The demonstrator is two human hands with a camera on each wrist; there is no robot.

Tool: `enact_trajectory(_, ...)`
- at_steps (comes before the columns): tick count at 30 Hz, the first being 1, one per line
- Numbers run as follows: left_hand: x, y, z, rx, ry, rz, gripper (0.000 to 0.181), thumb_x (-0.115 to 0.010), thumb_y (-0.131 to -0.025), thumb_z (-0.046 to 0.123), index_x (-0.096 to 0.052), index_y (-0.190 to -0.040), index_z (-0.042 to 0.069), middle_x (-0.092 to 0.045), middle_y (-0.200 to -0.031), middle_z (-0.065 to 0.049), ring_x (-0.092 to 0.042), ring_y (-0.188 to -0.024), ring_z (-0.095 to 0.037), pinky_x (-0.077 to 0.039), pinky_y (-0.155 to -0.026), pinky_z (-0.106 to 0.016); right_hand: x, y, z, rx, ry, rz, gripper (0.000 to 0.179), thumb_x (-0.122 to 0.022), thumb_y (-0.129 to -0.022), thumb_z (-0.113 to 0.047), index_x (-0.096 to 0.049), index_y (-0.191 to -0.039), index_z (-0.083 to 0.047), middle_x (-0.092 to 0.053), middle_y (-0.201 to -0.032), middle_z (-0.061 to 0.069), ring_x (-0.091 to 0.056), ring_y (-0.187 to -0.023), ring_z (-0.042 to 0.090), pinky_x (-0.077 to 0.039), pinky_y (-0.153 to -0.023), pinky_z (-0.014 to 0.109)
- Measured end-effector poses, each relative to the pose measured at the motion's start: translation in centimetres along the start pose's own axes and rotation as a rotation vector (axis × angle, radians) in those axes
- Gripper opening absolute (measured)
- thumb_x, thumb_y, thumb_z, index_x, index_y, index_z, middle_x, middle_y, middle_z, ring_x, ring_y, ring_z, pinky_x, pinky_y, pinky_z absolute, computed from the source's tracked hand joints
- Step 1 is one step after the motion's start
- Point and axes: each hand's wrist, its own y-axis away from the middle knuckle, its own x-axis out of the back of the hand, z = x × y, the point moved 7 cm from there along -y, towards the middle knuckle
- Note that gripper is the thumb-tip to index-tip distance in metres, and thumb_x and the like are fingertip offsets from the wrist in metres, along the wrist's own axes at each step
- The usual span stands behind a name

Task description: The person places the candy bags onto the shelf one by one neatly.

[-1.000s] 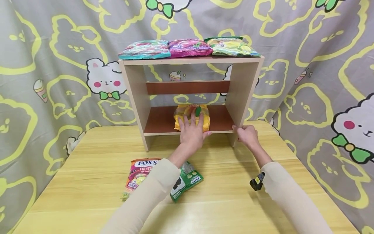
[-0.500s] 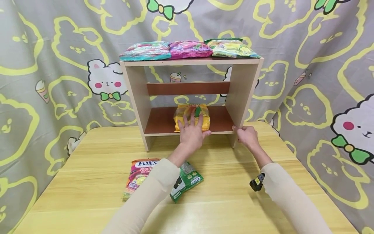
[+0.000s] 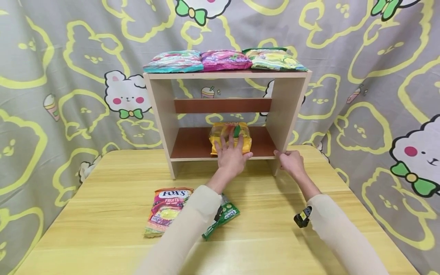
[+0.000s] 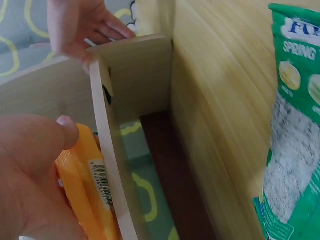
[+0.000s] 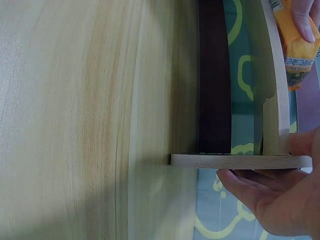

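A yellow candy bag lies on the middle board of the wooden shelf, near its front edge. My left hand rests on the bag with its fingers spread over the top and front. In the left wrist view the thumb lies along the bag's orange end, beside a barcode. My right hand grips the front edge of the shelf's right side panel, low down. The right wrist view shows its thumb on the inner side and its fingers behind the panel.
Teal, magenta and yellow-green candy bags lie in a row on the shelf top. A Fox's Fruits bag and a green Fox's bag lie on the table, partly under my left forearm. A patterned curtain hangs behind.
My left hand and the yellow candy bag have shifted slightly to the right along the board. The right hand keeps its grip on the side panel. The head view has moved a little.
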Motion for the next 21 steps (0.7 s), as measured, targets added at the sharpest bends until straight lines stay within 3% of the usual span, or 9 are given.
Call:
enact_trajectory(5, -0.2, -0.4, 0.6, 0.006, -0.003, 0.013, 0.075, -0.045, -0.102, 0.059, -0.016, -0.164, 0.027, 0.0, -0.172, -0.009, -0.001, -0.156, -0.042, -0.001, -0.126, -0.061, 0.0, 0.1, 0.0, 0.012, 0.002, -0.009, 0.054, -0.055, -0.097, -0.05, -0.077, -0.107, -0.002, -0.075, -0.098, 0.018, -0.075, -0.09, 0.036, -0.046, -0.069, 0.03)
enact_trajectory(10, -0.2, -0.8, 1.7, 0.037, 0.016, 0.012, 0.077, -0.049, -0.101, 0.056, -0.016, -0.164, 0.027, -0.002, -0.172, -0.009, -0.001, -0.157, -0.042, 0.0, -0.127, -0.06, 0.0, 0.2, -0.1, 0.013, -0.006, -0.017, 0.055, -0.055, -0.098, -0.05, -0.077, -0.109, -0.001, -0.073, -0.108, 0.022, -0.075, -0.09, 0.036, -0.048, -0.069, 0.029)
enact_trajectory(17, -0.8, -1.3, 2.9, 0.073, -0.019, -0.056, 0.072, -0.044, -0.105, 0.043, -0.008, -0.165, 0.026, 0.004, -0.172, -0.009, 0.002, -0.157, -0.04, -0.001, -0.128, -0.058, -0.1, 0.1, 0.0, -0.002, -0.023, -0.02, 0.055, -0.055, -0.097, -0.05, -0.076, -0.113, -0.001, -0.072, -0.114, 0.025, -0.075, -0.09, 0.037, -0.047, -0.068, 0.029)
enact_trajectory(21, -1.0, -1.6, 3.5, 0.073, -0.005, -0.06, 0.08, -0.056, -0.102, 0.035, -0.007, -0.165, 0.025, 0.004, -0.172, -0.011, 0.001, -0.156, -0.042, -0.002, -0.128, -0.058, -0.1, 0.2, 0.0, -0.01, -0.027, -0.022, 0.054, -0.056, -0.097, -0.05, -0.076, -0.113, -0.002, -0.072, -0.113, 0.025, -0.074, -0.091, 0.038, -0.047, -0.067, 0.03)
